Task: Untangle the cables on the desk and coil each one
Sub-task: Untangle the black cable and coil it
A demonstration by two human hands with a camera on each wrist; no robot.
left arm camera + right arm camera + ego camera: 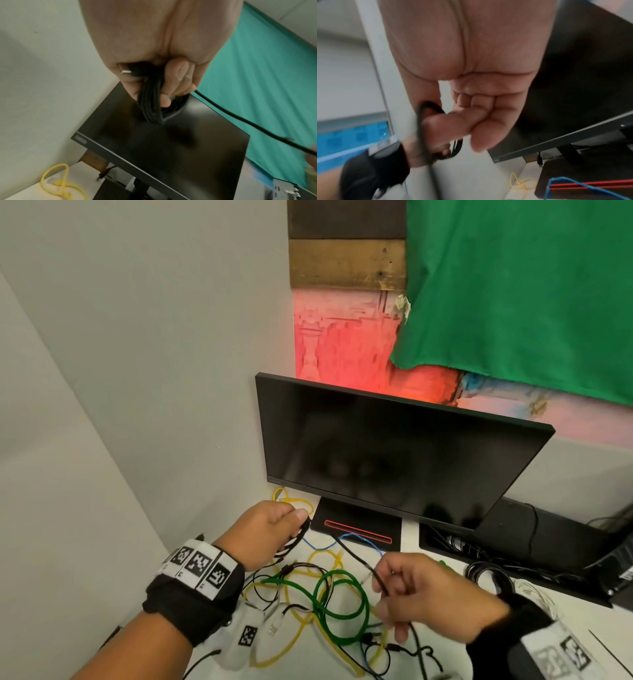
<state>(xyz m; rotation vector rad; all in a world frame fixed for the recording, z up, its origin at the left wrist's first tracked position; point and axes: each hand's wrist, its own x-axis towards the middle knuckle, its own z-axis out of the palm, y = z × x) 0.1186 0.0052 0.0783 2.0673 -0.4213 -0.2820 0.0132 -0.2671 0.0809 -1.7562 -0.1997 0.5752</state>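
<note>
My left hand (274, 529) grips a small coil of black cable (152, 102), several loops gathered in the fist, with its USB plug (126, 71) against the palm. The loose run of that black cable (356, 558) stretches to my right hand (404, 594), which pinches it between thumb and fingers (443, 121). Below both hands a tangle lies on the white desk (342, 662): a green cable (329, 604), a yellow cable (291, 642), a thin blue cable (356, 537) and thin black leads (411, 648).
A dark monitor (394, 457) stands close behind the hands, its base (356, 525) edged with a red line. A yellow loop (291, 501) lies by the wall corner. A black box with coiled cords (486, 573) sits at the right. Green cloth (531, 285) hangs above.
</note>
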